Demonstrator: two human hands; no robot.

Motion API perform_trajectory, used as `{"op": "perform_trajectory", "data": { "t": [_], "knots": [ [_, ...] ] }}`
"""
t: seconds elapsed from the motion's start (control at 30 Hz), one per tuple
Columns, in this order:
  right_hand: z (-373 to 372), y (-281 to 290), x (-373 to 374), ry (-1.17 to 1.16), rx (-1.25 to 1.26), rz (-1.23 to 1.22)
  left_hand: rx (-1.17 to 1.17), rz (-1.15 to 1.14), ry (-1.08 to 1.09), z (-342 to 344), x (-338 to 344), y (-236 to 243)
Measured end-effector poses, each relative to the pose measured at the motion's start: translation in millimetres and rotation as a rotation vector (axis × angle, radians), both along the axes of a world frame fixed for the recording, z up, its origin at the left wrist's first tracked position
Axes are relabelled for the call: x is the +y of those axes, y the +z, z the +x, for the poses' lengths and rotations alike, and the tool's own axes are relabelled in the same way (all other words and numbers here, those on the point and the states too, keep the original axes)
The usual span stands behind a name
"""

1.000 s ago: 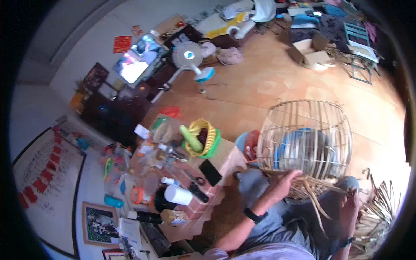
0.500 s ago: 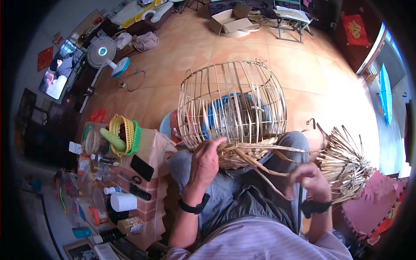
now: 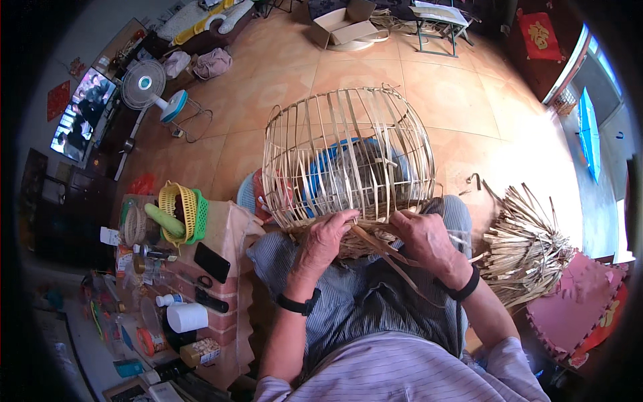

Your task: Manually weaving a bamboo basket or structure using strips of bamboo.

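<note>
An open-ribbed basket [image 3: 359, 246] of pale dried strips lies on its side across my lap, its ribs pointing away from me. Closest to me, its woven part is dense, and loose flat straw strips [image 3: 406, 273] trail from there over my trousers. My left hand [image 3: 320, 244] pinches a strip at the edge of the weave, thumb and forefinger together. To its right, my right hand [image 3: 429, 242] is closed at the same woven edge with its fingertips on the strips. Exactly what lies under the right fingers is partly hidden.
A bundle of dried straw [image 3: 526, 248] lies to the right, beside a pink mat [image 3: 569, 301]. On the left, a cloth-covered table [image 3: 231, 254] holds a phone [image 3: 212, 262], a yellow basket [image 3: 169, 194] and several jars. A blue basin [image 3: 318, 171] shows through the ribs. Farther off stands a fan [image 3: 143, 84].
My right hand has come leftward from beside my knee to the woven edge and closed there. My left hand stays at the weave. The view has shifted slightly.
</note>
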State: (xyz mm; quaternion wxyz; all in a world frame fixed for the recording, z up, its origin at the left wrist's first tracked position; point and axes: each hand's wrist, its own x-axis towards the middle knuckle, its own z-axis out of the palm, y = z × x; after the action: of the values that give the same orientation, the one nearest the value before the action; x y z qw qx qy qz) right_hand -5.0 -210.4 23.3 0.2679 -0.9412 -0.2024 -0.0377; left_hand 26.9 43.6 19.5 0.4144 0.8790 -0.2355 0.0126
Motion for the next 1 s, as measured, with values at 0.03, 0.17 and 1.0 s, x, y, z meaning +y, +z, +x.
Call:
{"op": "perform_trajectory", "data": {
  "t": [0.03, 0.17, 1.0],
  "knots": [
    [0, -2, -3, 0.022, 0.018, -0.003, 0.002, -0.022, -0.014, 0, 0, 0],
    [1, -3, -8, -0.055, 0.060, 0.030, -0.050, 0.071, 0.014, -2, -5, 5],
    [-57, 100, -15, -0.212, 0.782, 0.935, -0.255, 0.081, -0.060, -7, -2, -25]
  ]
}}
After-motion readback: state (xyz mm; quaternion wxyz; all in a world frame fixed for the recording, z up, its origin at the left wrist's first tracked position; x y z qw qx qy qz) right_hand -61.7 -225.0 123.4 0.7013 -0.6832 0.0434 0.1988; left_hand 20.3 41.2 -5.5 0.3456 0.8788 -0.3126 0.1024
